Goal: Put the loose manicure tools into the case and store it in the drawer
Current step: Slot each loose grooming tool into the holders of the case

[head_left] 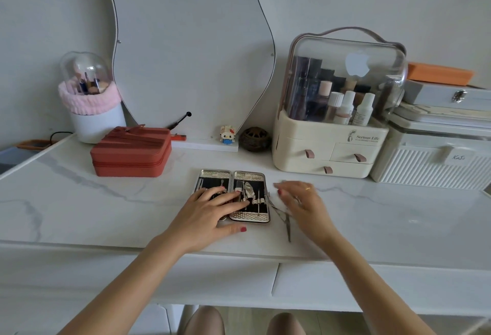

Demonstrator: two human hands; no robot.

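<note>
At the far left of the frame, toward the back of my marble-look table, stands a white brush holder with a clear dome and a pink fluffy band round it. Just right of it and a little nearer to me lies a closed red zip case. Behind that, a wavy-edged mirror leans against the wall, with a small block figure and a dark round openwork ball near its base.

In the middle of the frame the manicure case lies open flat on the table, both halves facing up, metal tools strapped in against the black lining. My left hand rests on it with fingers stretched out straight, fingertips over the tools near the hinge, thumb on the table just in front of the case's near edge.

Just right of the case a loose pair of small scissors lies on the table, tips pointing toward me. My right hand is over them, fingers spread and relaxed, gripping nothing; it is blurred, and I cannot tell whether it touches the scissors.

Further right, at the back, stands a cream cosmetics organiser with a clear lid, bottles inside and three small drawers. At the frame's right edge are stacked pale boxes.

In the lower part of the frame, the table's front shows a drawer, closed.
</note>
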